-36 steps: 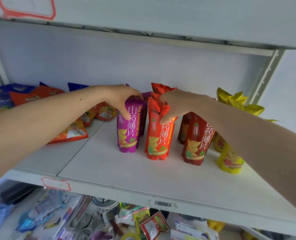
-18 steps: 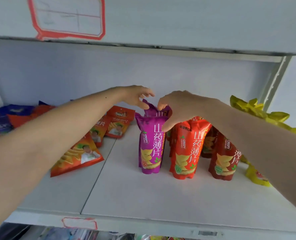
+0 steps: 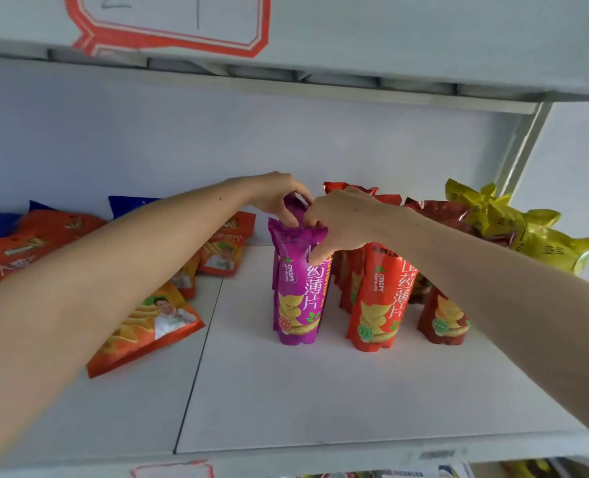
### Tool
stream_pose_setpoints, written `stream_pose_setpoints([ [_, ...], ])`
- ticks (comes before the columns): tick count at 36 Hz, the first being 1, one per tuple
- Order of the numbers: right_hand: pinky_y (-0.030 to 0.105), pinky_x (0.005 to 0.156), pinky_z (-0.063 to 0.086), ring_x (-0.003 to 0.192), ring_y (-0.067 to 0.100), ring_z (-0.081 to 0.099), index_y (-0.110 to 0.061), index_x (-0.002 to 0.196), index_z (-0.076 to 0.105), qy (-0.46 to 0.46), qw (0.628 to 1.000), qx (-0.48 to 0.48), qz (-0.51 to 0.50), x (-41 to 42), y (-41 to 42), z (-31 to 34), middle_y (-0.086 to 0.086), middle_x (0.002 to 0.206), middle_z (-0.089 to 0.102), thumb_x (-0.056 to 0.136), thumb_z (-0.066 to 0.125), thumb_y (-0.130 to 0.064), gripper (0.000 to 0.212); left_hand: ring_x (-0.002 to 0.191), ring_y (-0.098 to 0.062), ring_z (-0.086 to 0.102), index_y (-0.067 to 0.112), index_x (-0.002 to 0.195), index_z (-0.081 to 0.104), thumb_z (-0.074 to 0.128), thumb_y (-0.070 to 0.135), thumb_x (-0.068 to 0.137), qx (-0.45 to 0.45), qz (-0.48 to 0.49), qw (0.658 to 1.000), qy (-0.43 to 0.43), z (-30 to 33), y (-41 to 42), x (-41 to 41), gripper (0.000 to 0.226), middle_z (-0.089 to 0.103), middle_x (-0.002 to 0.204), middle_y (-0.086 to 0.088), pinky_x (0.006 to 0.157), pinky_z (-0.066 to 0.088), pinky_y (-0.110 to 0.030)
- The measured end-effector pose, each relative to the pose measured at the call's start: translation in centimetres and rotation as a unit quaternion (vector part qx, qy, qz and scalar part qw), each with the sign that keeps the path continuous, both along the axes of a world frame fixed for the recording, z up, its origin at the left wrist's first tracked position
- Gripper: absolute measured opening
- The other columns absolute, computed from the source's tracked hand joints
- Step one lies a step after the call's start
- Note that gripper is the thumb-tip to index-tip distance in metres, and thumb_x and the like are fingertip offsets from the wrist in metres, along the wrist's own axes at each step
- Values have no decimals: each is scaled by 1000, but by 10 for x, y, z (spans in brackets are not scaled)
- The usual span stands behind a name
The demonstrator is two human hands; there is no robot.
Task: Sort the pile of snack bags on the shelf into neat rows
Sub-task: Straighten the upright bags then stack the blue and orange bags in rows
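A purple snack bag point(image 3: 296, 291) stands upright mid-shelf, with a second purple bag right behind it. My left hand point(image 3: 275, 198) pinches the top of the rear purple bag. My right hand point(image 3: 341, 222) grips the top of the front purple bag, thumb down its face. To the right stand an orange-red bag point(image 3: 379, 298), a dark red bag point(image 3: 444, 315) and yellow bags point(image 3: 520, 229), each heading a row. More red bags are partly hidden behind my right arm.
Flat orange bags point(image 3: 148, 326) and blue bags point(image 3: 131, 205) lie in a loose pile on the left of the white shelf point(image 3: 320, 401). The upper shelf's edge carries a red-framed label point(image 3: 169, 22). A grey upright point(image 3: 524, 146) stands at the right.
My view has moved closer and tilted up. My right hand left the orange-red bag and came onto the front purple bag; my left hand shifted to the purple bag behind it.
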State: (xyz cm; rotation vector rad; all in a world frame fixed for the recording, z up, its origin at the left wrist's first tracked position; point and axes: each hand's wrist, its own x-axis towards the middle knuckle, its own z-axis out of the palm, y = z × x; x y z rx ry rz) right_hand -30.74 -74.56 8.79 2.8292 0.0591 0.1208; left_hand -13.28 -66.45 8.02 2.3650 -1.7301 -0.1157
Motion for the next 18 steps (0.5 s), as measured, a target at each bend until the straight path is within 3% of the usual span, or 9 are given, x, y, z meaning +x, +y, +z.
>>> stream_pose_setpoints([
  [6,21,54,35,65,10,56,-17,98,63,13,1000,3,-8,4,3,-3,-7,74,63,77,70,-60,48,98,-15,58,20,122,60,77,21,81,-1,11,1000,-3,-4,3,0,44,59,104,9,77,44,-22],
  [10,35,79,53,94,26,65,-11,115,61,38,995,74,-48,10,3,-8,6,104,68,73,77,-52,61,99,-14,58,22,125,59,77,25,81,21,8,1000,-6,-3,5,1,48,60,107,9,79,46,-23],
  [18,35,82,52,97,24,64,-15,119,60,52,996,55,-47,3,7,-2,4,107,67,72,75,-55,64,113,-22,56,22,143,43,76,33,82,30,48,998,-36,1,9,1,70,57,132,-4,88,48,-30],
])
